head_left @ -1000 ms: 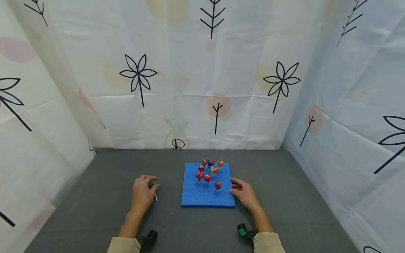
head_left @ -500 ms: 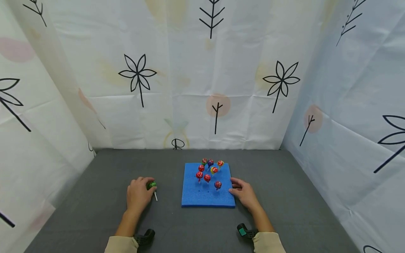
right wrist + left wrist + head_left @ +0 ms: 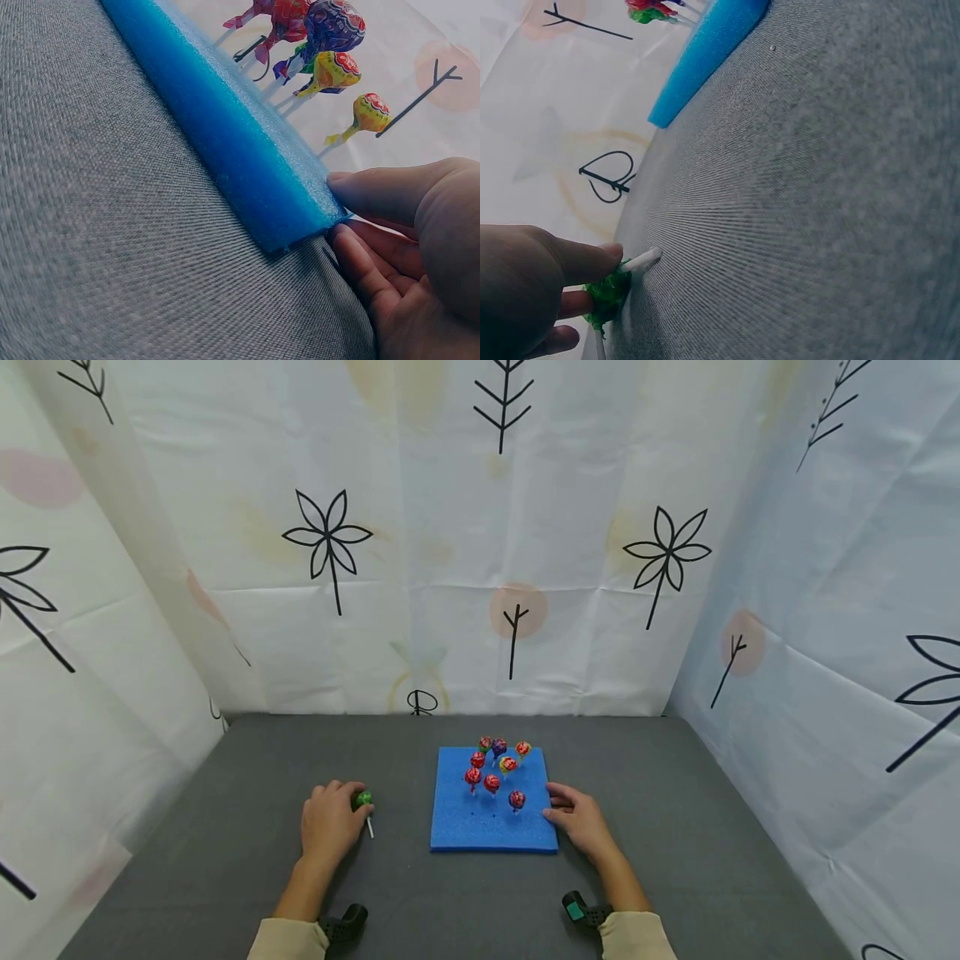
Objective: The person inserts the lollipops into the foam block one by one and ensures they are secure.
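Note:
At the left of the table, my left hand [image 3: 327,821] has thumb and fingers around a green-wrapped lollipop [image 3: 363,797]. Its white stick points toward the near side. In the left wrist view the thumb meets the green lollipop [image 3: 609,296] by its stick, with fingers on the other side; a second white stick end [image 3: 600,343] shows below. My right hand [image 3: 576,818] grips the right edge of a blue foam board [image 3: 495,835], thumb on top and fingers at the side in the right wrist view. Several wrapped lollipops, such as a dark red one [image 3: 517,799], stand upright in the board.
Grey cloth covers the table [image 3: 405,902]. White fabric walls [image 3: 465,527] with plant drawings enclose the back and both sides. Small holes [image 3: 493,815] show in the board's near part. A black device [image 3: 345,923] sits at each wrist.
My left hand has shifted slightly to the left, so more of the green lollipop shows; its stick stays almost in place. The right hand and the board have not visibly moved.

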The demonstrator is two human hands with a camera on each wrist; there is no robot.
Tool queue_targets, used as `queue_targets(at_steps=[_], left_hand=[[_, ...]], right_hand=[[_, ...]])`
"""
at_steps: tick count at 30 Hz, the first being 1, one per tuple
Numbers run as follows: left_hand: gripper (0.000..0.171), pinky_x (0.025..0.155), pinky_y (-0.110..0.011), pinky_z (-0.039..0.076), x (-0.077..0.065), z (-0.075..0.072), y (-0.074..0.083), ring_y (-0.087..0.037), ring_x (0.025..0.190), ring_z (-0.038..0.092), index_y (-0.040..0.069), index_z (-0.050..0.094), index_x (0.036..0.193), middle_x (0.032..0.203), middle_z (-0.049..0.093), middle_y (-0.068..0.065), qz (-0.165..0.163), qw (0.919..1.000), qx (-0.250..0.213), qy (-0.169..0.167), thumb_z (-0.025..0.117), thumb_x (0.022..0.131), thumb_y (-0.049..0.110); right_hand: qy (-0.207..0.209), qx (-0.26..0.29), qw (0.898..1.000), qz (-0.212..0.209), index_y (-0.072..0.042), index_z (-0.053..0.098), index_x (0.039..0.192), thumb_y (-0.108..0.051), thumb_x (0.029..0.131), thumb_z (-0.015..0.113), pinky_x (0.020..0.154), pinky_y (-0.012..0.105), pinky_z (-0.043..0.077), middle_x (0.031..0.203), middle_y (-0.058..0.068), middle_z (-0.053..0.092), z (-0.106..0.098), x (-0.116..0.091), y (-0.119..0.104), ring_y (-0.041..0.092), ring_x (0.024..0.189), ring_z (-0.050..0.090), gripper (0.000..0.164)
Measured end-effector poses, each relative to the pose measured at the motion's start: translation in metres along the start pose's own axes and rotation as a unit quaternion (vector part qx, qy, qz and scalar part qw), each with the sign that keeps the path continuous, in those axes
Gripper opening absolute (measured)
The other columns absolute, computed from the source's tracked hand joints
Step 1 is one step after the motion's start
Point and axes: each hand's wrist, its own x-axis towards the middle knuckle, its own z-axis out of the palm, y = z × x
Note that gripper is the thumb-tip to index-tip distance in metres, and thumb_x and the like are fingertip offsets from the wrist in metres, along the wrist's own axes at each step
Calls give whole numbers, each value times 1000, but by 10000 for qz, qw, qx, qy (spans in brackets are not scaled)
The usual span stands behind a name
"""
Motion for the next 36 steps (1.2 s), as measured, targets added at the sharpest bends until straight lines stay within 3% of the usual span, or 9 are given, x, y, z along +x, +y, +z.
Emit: queue_targets(at_steps=[10, 19, 27, 36], left_hand=[[34, 73, -48, 41, 0, 3, 1, -31, 82, 53, 9, 72, 106, 95, 67, -12, 210, 9998, 59, 30, 83, 76, 22], [38, 71, -45, 42, 5, -2, 4, -27, 79, 52, 11, 72, 110, 105, 70, -10, 544, 9971, 196, -495, 82, 77, 26], [31, 69, -42, 39, 7, -1, 4, -19, 70, 46, 17, 75, 102, 84, 68, 0, 854, 9945, 117, -602, 84, 74, 27], [25, 69, -38, 37, 7, -4, 11, -17, 74, 47, 18, 73, 101, 90, 70, 2, 583, 9956, -551, -493, 81, 80, 29]], right_hand=[[7, 13, 10000, -35, 2, 58, 129, -2, 89, 68, 91, 46, 49, 120, 17, 62, -1, -1, 0, 30, 107, 59, 42], [-1, 14, 10000, 5, 2, 59, 129, -3, 89, 68, 91, 46, 49, 120, 17, 62, 0, -1, 0, 30, 107, 60, 41], [-11, 15, 10000, -18, 1, 60, 128, -3, 89, 69, 91, 46, 49, 120, 16, 63, 0, 0, 1, 30, 107, 60, 40], [-7, 9, 10000, -91, 2, 60, 127, -3, 89, 69, 90, 46, 49, 118, 16, 63, 0, 0, 3, 31, 107, 60, 39]])
